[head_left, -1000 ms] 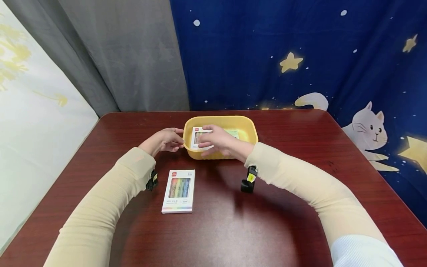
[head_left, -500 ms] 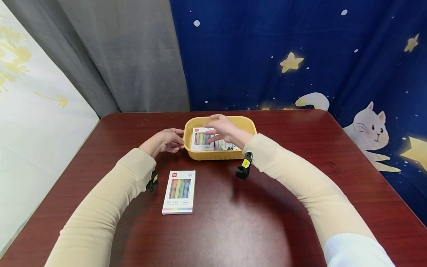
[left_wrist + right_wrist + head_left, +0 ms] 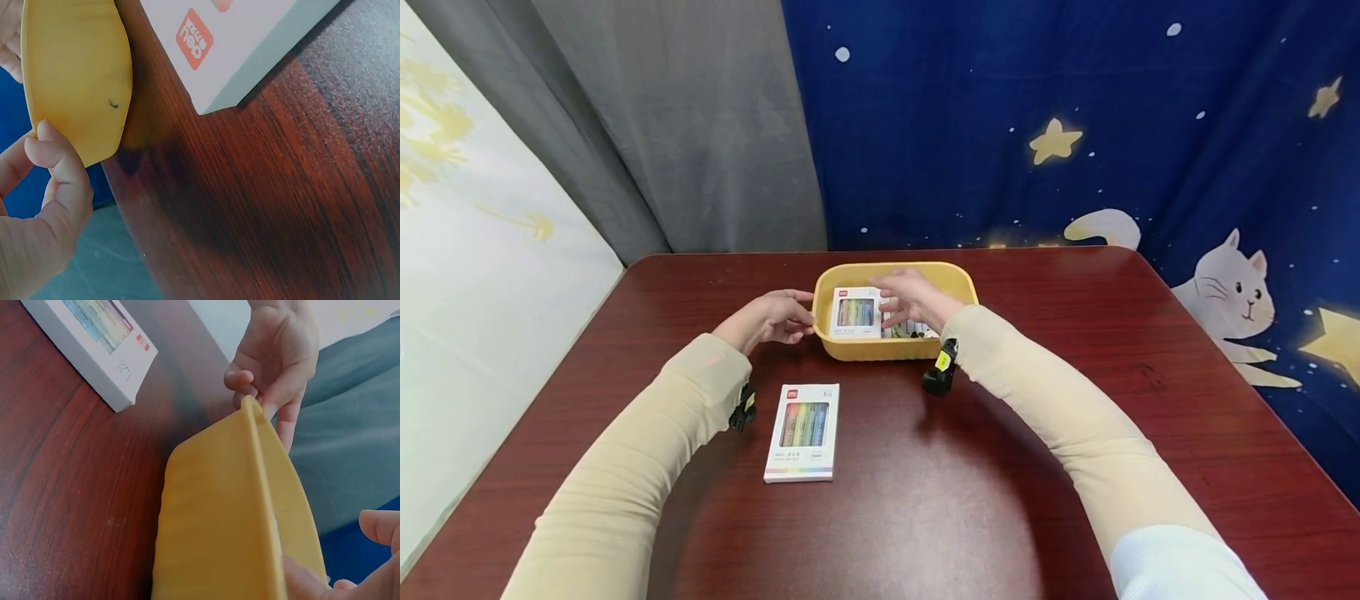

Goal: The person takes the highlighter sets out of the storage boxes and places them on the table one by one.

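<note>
Near the far edge of the table stands a yellow plastic basket [image 3: 850,350]. My left hand [image 3: 773,318] pinches its left rim; in the left wrist view the thumb and fingers [image 3: 62,156] meet at that rim. My right hand [image 3: 917,296] is inside the basket's opening with relaxed, parted fingers and nothing seen between them. Below it lies a flat item with lines and dark printed shapes [image 3: 917,331], partly hidden by the hand. To its left in the basket is a white box of highlighters [image 3: 855,313] with a clear window.
A second white highlighter box [image 3: 802,433] lies flat on the dark red wooden table [image 3: 940,492], in front of the basket. Behind the table hang a grey curtain [image 3: 700,125] and a blue one [image 3: 940,108] with stars and a cat.
My right hand has shifted right and off the highlighter box in the basket, baring its window, and has sunk slightly since half a second ago. The left hand stays at the rim.
</note>
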Motion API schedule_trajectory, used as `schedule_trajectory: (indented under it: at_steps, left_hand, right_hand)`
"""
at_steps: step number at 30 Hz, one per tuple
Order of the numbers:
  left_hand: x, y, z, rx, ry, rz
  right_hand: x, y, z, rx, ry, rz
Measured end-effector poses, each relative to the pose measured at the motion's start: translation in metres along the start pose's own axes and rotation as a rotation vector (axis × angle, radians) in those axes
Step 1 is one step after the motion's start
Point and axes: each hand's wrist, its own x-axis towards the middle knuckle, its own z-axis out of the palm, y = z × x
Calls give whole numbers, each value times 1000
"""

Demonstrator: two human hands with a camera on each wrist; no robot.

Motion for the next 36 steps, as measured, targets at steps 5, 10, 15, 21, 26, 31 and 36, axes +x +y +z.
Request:
schedule_trajectory:
  at_steps: [5, 10, 15, 21, 26, 31, 36]
  left_hand:
    - [0, -1, 0, -2, -2, 0]
    - [1, -1, -1, -7, -1, 3]
    - [1, -1, -1, -15, -6, 1]
    - [1, -1, 0, -19, -11, -3]
    - [1, 0, 0, -14, -7, -5]
    - [2, 1, 0, -4, -2, -6]
    - [4, 0, -2, -3, -6, -4]
  right_hand:
    - [6, 7, -3, -2, 22, 27]
    - [10, 12, -4, 20, 32, 58]
    - [13, 16, -3, 49, 42, 89]
    - [16, 19, -2, 54, 54, 101]
    - [17, 19, -1, 52, 71, 113]
    - [20, 20, -1, 44, 74, 122]
    - [25, 21, 0, 41, 78, 131]
